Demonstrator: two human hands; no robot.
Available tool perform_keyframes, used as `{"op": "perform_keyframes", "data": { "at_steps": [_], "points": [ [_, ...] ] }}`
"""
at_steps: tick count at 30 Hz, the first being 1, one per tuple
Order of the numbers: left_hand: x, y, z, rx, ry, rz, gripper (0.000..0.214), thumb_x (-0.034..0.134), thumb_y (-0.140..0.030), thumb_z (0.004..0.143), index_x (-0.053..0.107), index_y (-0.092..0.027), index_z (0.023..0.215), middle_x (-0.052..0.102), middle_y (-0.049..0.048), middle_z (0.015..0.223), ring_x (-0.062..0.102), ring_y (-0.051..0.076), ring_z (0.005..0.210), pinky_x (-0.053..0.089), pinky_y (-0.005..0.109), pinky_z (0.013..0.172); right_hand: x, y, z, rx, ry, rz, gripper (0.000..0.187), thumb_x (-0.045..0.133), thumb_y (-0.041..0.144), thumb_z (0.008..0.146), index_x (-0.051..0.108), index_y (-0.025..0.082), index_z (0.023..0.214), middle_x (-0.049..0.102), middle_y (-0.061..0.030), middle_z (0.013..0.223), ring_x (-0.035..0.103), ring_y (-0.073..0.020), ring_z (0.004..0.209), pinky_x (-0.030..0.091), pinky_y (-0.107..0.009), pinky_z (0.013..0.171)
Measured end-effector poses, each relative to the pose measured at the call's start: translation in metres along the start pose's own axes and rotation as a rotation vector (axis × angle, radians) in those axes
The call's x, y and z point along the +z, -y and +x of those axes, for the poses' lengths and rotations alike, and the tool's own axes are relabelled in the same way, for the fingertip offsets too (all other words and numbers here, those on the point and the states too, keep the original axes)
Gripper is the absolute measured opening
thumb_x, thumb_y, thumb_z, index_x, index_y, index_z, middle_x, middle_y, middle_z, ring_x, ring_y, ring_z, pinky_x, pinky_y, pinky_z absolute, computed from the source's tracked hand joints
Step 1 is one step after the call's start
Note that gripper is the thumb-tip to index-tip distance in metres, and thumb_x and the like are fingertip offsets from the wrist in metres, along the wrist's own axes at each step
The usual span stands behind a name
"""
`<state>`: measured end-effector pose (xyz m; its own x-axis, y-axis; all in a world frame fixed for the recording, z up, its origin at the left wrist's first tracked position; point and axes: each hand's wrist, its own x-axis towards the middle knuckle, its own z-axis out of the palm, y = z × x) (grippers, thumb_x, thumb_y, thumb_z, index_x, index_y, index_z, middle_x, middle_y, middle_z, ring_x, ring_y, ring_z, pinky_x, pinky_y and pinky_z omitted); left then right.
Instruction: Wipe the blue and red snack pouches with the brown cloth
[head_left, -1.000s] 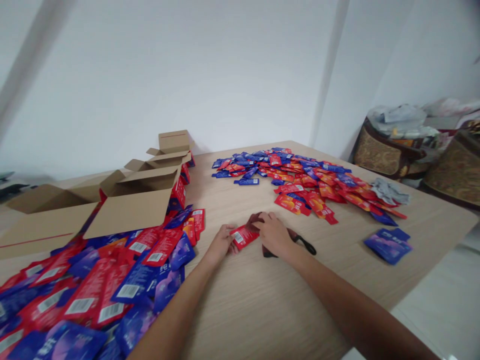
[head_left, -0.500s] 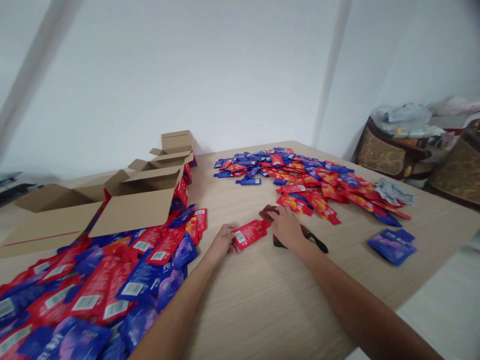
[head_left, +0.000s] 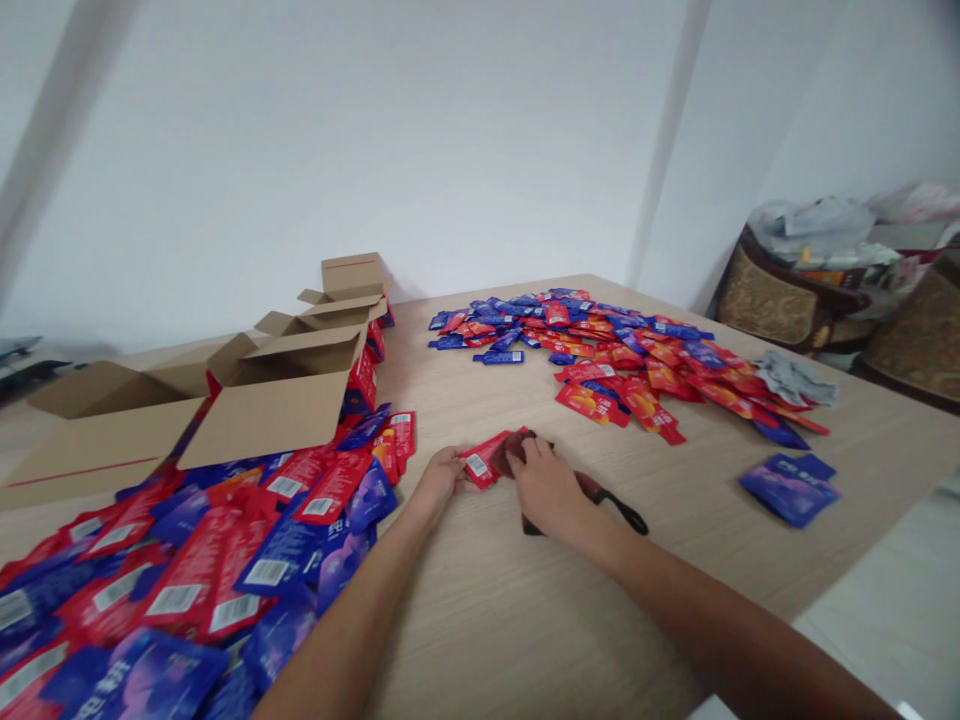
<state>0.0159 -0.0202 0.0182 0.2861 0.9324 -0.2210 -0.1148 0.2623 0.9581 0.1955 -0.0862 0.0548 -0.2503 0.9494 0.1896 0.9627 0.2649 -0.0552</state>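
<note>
On a pale tabletop [head_left: 465,600] by a white wall [head_left: 450,150], left grip [head_left: 444,475] round red packet [head_left: 478,464], right grip [head_left: 545,486] round brown item [head_left: 508,452].

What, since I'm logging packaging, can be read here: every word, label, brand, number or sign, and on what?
Nothing legible.
Held red packet: barcode and lettering, too small.
Blue packet lying apart: white characters, too blurred.
Left pile: barcodes and lettering, too blurred.
Far pile: print, too small.
Cardboard boxes: no readable text.
</note>
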Motion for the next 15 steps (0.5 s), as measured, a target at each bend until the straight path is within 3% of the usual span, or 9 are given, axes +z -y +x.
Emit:
{"op": "perform_keyframes", "data": {
  "at_steps": [3, 6, 8, 11, 15],
  "points": [
    [-0.002, 0.001, -0.001, -0.011, -0.053, 0.028, 0.023, 0.055, -0.013, 0.067, 0.057, -0.011, 0.09, 0.069, 0.0058, 0.069, 0.066, 0.017, 0.058, 0.051, 0.027, 0.055, -0.003, -0.044, 0.006, 0.139, 0.034, -0.034, 0.034, 0.04, 0.014, 0.082, 0.061, 0.016, 0.109, 0.052, -0.0158, 0.111, 0.042, -0.0271, 0.103, 0.035, -0.037, 0.084],
    [-0.004, 0.002, -0.001, -0.003, -0.055, 0.037, 0.022, 0.053, -0.014, 0.069, 0.056, -0.012, 0.091, 0.069, 0.0059, 0.07, 0.066, 0.017, 0.059, 0.052, 0.027, 0.055, -0.003, -0.058, 0.009, 0.195, -0.001, -0.004, 0.038, 0.042, 0.015, 0.082, 0.058, 0.018, 0.116, 0.051, -0.0139, 0.113, 0.041, -0.0261, 0.106, 0.033, -0.036, 0.088],
    [-0.004, 0.003, -0.002, 0.002, -0.056, 0.036, 0.022, 0.054, -0.015, 0.069, 0.057, -0.012, 0.09, 0.069, 0.0061, 0.071, 0.066, 0.018, 0.06, 0.052, 0.028, 0.056, -0.002, -0.044, 0.008, 0.133, -0.046, 0.029, 0.043, 0.042, 0.015, 0.082, 0.052, 0.019, 0.123, 0.05, -0.0135, 0.116, 0.04, -0.0255, 0.108, 0.032, -0.036, 0.089],
    [-0.002, 0.003, -0.003, 0.032, -0.037, 0.025, 0.023, 0.056, -0.015, 0.065, 0.059, -0.012, 0.088, 0.07, 0.0057, 0.072, 0.065, 0.016, 0.058, 0.051, 0.026, 0.054, -0.002, -0.002, 0.001, -0.103, -0.058, 0.084, 0.044, 0.046, 0.017, 0.082, 0.051, 0.02, 0.126, 0.049, -0.0128, 0.115, 0.04, -0.0255, 0.105, 0.034, -0.038, 0.089],
    [0.001, 0.002, -0.007, 0.094, -0.015, 0.014, 0.017, 0.057, -0.018, 0.064, 0.061, -0.012, 0.08, 0.066, 0.002, 0.064, 0.059, 0.012, 0.05, 0.045, 0.02, 0.046, -0.003, 0.036, -0.004, -0.39, -0.013, 0.234, 0.032, 0.049, 0.02, 0.082, 0.063, 0.027, 0.109, 0.052, -0.0065, 0.112, 0.04, -0.0223, 0.105, 0.035, -0.036, 0.089]
  ]
}}
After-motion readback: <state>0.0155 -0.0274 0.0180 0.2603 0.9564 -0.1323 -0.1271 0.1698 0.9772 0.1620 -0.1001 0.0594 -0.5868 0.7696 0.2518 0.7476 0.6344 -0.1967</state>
